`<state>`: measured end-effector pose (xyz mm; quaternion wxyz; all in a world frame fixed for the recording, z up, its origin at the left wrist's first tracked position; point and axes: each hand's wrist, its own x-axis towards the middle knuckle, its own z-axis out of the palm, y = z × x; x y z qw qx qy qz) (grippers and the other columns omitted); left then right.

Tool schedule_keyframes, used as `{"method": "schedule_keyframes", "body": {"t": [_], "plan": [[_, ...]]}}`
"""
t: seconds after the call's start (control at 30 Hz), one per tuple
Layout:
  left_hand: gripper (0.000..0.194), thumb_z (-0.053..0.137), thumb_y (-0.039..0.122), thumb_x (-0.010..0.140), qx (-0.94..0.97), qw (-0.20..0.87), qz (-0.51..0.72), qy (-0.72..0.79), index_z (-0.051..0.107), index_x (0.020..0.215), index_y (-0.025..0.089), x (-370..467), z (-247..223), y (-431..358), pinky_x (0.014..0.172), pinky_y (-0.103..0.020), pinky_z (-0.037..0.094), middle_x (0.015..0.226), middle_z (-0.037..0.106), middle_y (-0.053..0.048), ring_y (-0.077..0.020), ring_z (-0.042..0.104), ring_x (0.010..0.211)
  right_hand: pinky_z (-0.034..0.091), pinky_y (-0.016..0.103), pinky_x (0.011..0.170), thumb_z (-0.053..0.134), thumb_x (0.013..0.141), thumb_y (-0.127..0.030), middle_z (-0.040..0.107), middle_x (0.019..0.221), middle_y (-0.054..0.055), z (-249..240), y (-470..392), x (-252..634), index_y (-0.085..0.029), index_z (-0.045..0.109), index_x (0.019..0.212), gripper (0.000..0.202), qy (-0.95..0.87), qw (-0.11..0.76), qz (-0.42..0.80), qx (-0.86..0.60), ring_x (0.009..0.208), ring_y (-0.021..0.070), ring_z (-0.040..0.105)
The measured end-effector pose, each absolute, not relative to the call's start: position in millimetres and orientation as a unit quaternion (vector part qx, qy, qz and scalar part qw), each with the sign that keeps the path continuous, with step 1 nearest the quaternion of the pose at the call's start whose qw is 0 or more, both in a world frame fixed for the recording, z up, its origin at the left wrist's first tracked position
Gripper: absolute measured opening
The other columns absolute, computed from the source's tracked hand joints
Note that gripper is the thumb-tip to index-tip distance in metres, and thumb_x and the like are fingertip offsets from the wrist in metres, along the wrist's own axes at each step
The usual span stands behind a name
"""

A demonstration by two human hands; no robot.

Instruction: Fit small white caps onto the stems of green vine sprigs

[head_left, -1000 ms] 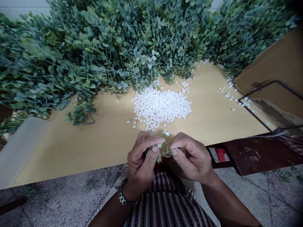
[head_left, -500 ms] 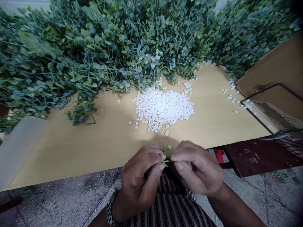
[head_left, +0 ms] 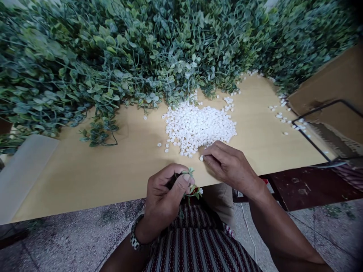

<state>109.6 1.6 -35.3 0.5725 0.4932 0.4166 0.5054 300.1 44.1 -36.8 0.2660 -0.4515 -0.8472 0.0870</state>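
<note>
My left hand [head_left: 167, 192], wearing a metal-band watch, pinches a green artificial leaf sprig [head_left: 195, 193] between thumb and forefinger just off the table's front edge. One tip of that sprig carries a small white flower [head_left: 201, 190]. To the right, my right hand [head_left: 231, 166] reaches over the table with thumb and forefinger closed at a small white bead-like piece [head_left: 201, 158]. This piece lies at the near edge of a heap of similar white pieces [head_left: 200, 126]; whether it is lifted off the table cannot be made out.
A thick bank of artificial greenery [head_left: 159, 53] fills the table's back. One loose sprig [head_left: 99, 134] lies to its front left. A translucent sheet [head_left: 31, 170] covers the left end. On the right stand a cardboard box [head_left: 340, 87] and a black wire frame [head_left: 310, 140], near scattered white pieces.
My right hand has moved from beside the sprig forward to the near edge of the white heap. The sprig has turned in my left hand, its white flower now pointing right and lower.
</note>
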Motion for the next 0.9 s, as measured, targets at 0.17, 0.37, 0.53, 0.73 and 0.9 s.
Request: {"method": "schedule_keyframes", "body": {"t": [0.17,0.37,0.53,0.73,0.9], "plan": [[0.017,0.057,0.024,0.084,0.481,0.58,0.49,0.438,0.062,0.07,0.016,113.0,-34.4,2.1,0.047,-0.02,0.043,0.059,0.059,0.0,-0.0086,0.048,0.048,0.044,0.028,0.063,0.053,0.084,-0.014,0.061,0.075,0.004,-40.2,40.7,305.5,-0.017,0.061,0.084,0.008,-0.801,0.34,0.135,-0.473,0.069,0.0153,0.057],[0.01,0.06,0.025,0.082,0.484,0.572,0.504,0.43,0.065,0.078,0.017,118.3,-34.5,0.8,0.047,-0.019,0.042,0.059,0.059,0.001,-0.0083,0.048,0.049,0.043,0.024,0.056,0.059,0.081,-0.013,0.059,0.071,-0.001,-43.2,32.6,309.1,-0.019,0.06,0.081,0.006,-0.705,0.473,0.274,-0.452,0.063,0.0112,0.055],[0.009,0.058,0.02,0.084,0.561,0.498,0.487,0.447,0.063,0.077,0.016,123.2,-30.9,5.6,0.048,-0.017,0.04,0.059,0.053,0.003,-0.0068,0.046,0.051,0.046,0.028,0.065,0.055,0.084,-0.01,0.064,0.078,0.005,-42.0,35.7,309.5,-0.016,0.061,0.085,0.009,-0.804,0.373,0.123,-0.446,0.072,0.0152,0.058],[0.01,0.054,0.014,0.085,0.612,0.452,0.478,0.439,0.06,0.077,0.015,124.4,-28.9,9.2,0.051,-0.014,0.039,0.061,0.051,0.004,-0.0051,0.045,0.054,0.045,0.031,0.065,0.054,0.084,-0.009,0.066,0.075,0.007,-44.2,38.2,309.5,-0.015,0.061,0.08,0.01,-0.831,0.325,0.018,-0.452,0.07,0.018,0.058],[0.009,0.055,0.01,0.082,0.628,0.434,0.48,0.433,0.061,0.077,0.014,124.6,-27.9,10.3,0.05,-0.015,0.039,0.063,0.054,0.004,-0.005,0.048,0.055,0.047,0.032,0.069,0.052,0.086,-0.011,0.065,0.08,0.009,-40.5,37.5,312.2,-0.013,0.062,0.088,0.011,-0.826,0.321,0.059,-0.46,0.077,0.0188,0.059]]}}
